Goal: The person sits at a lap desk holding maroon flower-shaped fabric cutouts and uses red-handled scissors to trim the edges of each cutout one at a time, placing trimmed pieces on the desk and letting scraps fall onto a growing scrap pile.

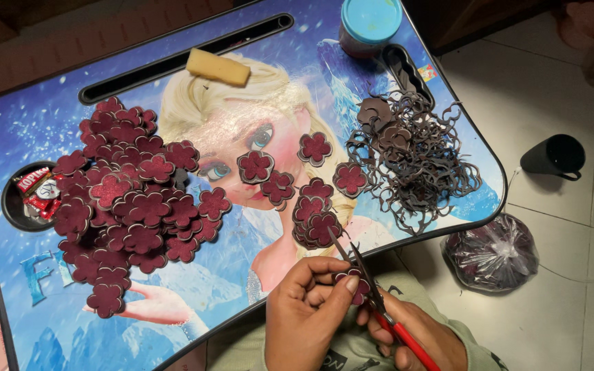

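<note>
Red-handled scissors [379, 302] are sitting in the right hand [417, 336], down at the bottom edge of the view. Their long line is running on a slant: the handles are pointing down and to the right, and the thin blades are pointing up and to the left, toward the small heap of flowers [314, 216] on the surface [49, 117]. The blades are looking nearly pressed together, with the flower caught where they cross. The right hand's grip is closed around the red handles.

The left hand [307, 312] is curling its fingers and pinching one dark red flower shape [357, 283] between thumb and fingertips. That flower is being held in the air just off the near edge of the surface, right against the blades.

On the surface, which is showing a blue cartoon picture, a big pile of dark red flowers [128, 206] is lying on the left. A few single flowers are lying in the middle. A tangle of dark cut scraps [414, 161] is lying on the right. A yellow block [218, 67] and a jar with a blue lid [369, 24] are sitting at the far side. A black cup [555, 156] and a tied plastic bag [493, 254] are sitting on the floor.
</note>
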